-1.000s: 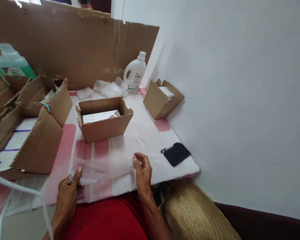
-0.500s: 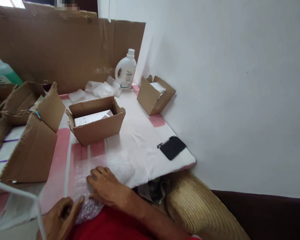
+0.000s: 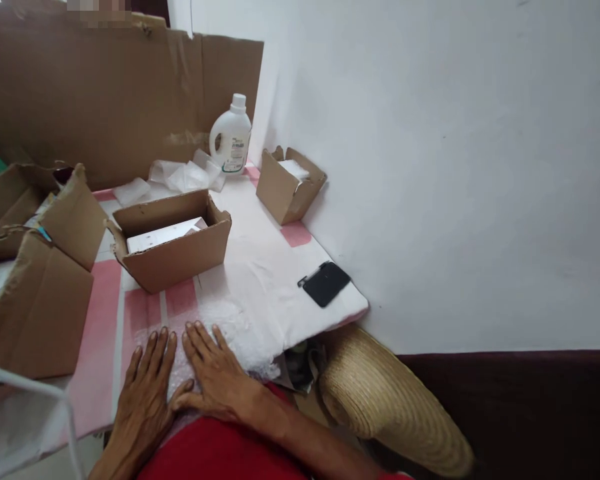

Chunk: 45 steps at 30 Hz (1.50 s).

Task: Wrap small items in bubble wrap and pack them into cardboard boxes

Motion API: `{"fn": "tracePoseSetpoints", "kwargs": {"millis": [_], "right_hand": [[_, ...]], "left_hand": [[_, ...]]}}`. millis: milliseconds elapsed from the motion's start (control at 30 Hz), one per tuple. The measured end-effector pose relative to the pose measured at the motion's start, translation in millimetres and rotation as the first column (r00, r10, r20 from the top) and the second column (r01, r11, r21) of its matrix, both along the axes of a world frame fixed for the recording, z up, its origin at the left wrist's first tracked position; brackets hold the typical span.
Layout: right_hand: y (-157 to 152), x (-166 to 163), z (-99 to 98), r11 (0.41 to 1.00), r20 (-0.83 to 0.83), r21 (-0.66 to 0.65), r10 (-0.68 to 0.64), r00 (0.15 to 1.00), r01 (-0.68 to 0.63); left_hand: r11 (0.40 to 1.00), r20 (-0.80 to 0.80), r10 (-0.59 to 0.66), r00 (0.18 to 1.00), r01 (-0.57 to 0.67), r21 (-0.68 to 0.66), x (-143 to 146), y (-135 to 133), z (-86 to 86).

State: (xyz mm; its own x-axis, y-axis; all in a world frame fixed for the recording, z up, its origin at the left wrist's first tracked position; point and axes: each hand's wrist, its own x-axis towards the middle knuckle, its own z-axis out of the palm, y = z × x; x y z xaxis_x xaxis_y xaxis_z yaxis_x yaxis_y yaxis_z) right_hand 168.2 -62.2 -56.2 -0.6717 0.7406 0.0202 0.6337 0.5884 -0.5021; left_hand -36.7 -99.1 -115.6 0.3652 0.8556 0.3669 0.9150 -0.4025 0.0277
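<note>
Bubble wrap (image 3: pixel 243 333) lies flat on the near edge of the table (image 3: pixel 275 267), just in front of the person's red shirt (image 3: pixel 220 457), and both hands press down on it. The left hand (image 3: pixel 147 393) is palm down, fingers straight, slightly spread and pointing away from the body, gripping nothing. The right hand (image 3: pixel 215 373) lies just beside it, also flat and wide open, its fingers fanned forward and its thumb stretched out sideways toward the left hand. The right forearm comes in at a slant from the lower right, across the shirt. The clear sheet shows mostly to the right of the right hand, where it reaches the table's front edge.

Beyond the fingertips stands an open cardboard box (image 3: pixel 173 260) with a flat white packet (image 3: pixel 163 235) inside. To the left is a bigger carton (image 3: pixel 35 313) with its flaps up. Farther back, near the wall, a small box (image 3: pixel 285 190) stands tilted open, and a white bottle (image 3: pixel 231 137) stands upright at the back corner beside a heap of crumpled clear plastic (image 3: pixel 185 175). A tall cardboard sheet (image 3: pixel 105 100) rises behind them. A black phone (image 3: pixel 325 283) lies near the table's right edge, well apart from the hands. Below that edge, a straw hat (image 3: pixel 385 407) sits to the right of the person's arm.
</note>
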Motion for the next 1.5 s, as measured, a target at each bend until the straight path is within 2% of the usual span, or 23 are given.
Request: {"fn": "tracePoseSetpoints", "kwargs": {"millis": [133, 233, 400, 533, 633, 733, 833, 933, 1067, 1200, 1267, 1400, 1500], "right_hand": [[10, 52, -24.6, 0.992, 0.096, 0.054, -0.118, 0.988, 0.114], [14, 93, -26.0, 0.988, 0.151, 0.055, -0.153, 0.977, 0.146], [2, 142, -10.4, 0.993, 0.136, 0.114, -0.033, 0.99, 0.018], [-3, 160, -7.6, 0.991, 0.16, 0.121, 0.039, 0.986, -0.059], [2, 159, -17.2, 0.986, 0.19, 0.138, 0.065, 0.98, -0.093], [8, 154, -32.1, 0.977, 0.165, 0.182, 0.083, 0.983, -0.113], [10, 151, -44.1, 0.973, 0.044, 0.197, 0.114, 0.992, -0.121], [10, 148, -47.5, 0.98, -0.122, 0.189, 0.087, 0.989, -0.062], [9, 133, -42.5, 0.982, -0.325, 0.158, -0.049, 0.944, 0.105], [8, 110, -40.0, 0.944, -0.487, 0.057, -0.259, 0.834, 0.326], [7, 100, -41.3, 0.893, -0.495, 0.013, -0.385, 0.779, 0.45], [4, 87, -44.2, 0.804, -0.46, 0.003, -0.527, 0.714, 0.595], [2, 82, -44.3, 0.774, -0.426, 0.001, -0.573, 0.7, 0.633]], "left_hand": [[0.996, 0.002, 0.043, 0.999, -0.043, -0.077, 3, -3, 8.6], [0.995, 0.006, 0.02, 1.0, -0.02, -0.096, -2, -3, 17.5], [0.996, 0.085, -0.077, 0.993, 0.081, -0.042, -45, -25, 33.2], [0.979, 0.014, -0.201, 0.979, 0.202, -0.032, -73, -49, 34.6], [0.975, -0.052, -0.221, 0.974, 0.221, -0.013, -71, -52, 30.0], [0.974, -0.051, -0.224, 0.973, 0.222, -0.048, -61, -46, 28.9], [0.97, 0.059, -0.226, 0.972, 0.23, -0.072, -55, -42, 30.0], [0.978, 0.236, -0.175, 0.956, 0.196, -0.068, -53, -41, 29.6], [0.989, 0.406, -0.058, 0.912, 0.107, -0.098, -52, -40, 28.1], [0.985, 0.523, 0.009, 0.852, 0.082, -0.151, -50, -39, 28.5], [0.98, 0.573, 0.118, 0.811, -0.001, -0.201, -44, -39, 29.8], [0.913, 0.589, 0.407, 0.698, -0.308, -0.266, -21, -37, 33.8], [0.904, 0.573, 0.426, 0.7, -0.36, -0.231, -9, -30, 37.0]]}}
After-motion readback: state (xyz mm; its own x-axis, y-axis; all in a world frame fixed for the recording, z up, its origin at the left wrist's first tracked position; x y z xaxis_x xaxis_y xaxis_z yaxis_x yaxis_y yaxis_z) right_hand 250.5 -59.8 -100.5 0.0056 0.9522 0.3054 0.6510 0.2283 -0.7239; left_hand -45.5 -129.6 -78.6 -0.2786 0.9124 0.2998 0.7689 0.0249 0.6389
